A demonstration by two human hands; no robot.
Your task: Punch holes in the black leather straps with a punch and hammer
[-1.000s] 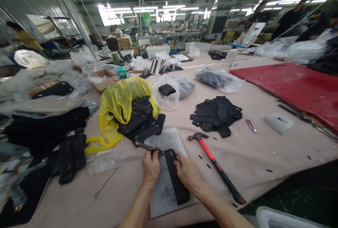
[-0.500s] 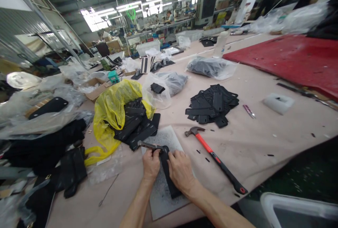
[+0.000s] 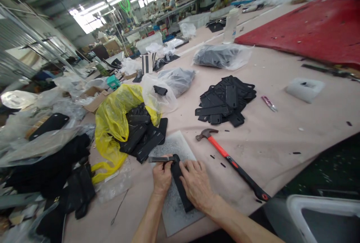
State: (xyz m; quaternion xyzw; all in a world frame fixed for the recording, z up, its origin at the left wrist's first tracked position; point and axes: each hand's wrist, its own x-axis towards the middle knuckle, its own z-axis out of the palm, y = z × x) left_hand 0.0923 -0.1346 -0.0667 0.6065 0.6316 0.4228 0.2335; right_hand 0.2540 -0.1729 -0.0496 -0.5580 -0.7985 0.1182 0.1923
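Observation:
A black strap piece (image 3: 181,188) with a rounded far end lies on a pale, dark-specked board (image 3: 178,143). My left hand (image 3: 162,177) is closed on a metal punch (image 3: 161,159), pinched near the tip that meets the strap's far end. The punch's shank points left, and its exact tip is hidden by the fingers. Spread fingers of my right hand (image 3: 197,183) rest against the strap's right edge and partly over it. A claw hammer (image 3: 230,162) with a red and black handle lies to the right of the board, untouched.
A pile of black strap pieces (image 3: 226,100) lies beyond the hammer. More pieces spill from a yellow bag (image 3: 112,119) on the left. Pink-handled snips (image 3: 269,103) and a white foam roll (image 3: 305,89) lie right. The table edge (image 3: 312,164) falls away at right.
The view has tilted and shifted slightly downward. My right hand's fingers have flattened and spread out more beside the strap. The punch's shank has turned to lie more level, still in my left hand.

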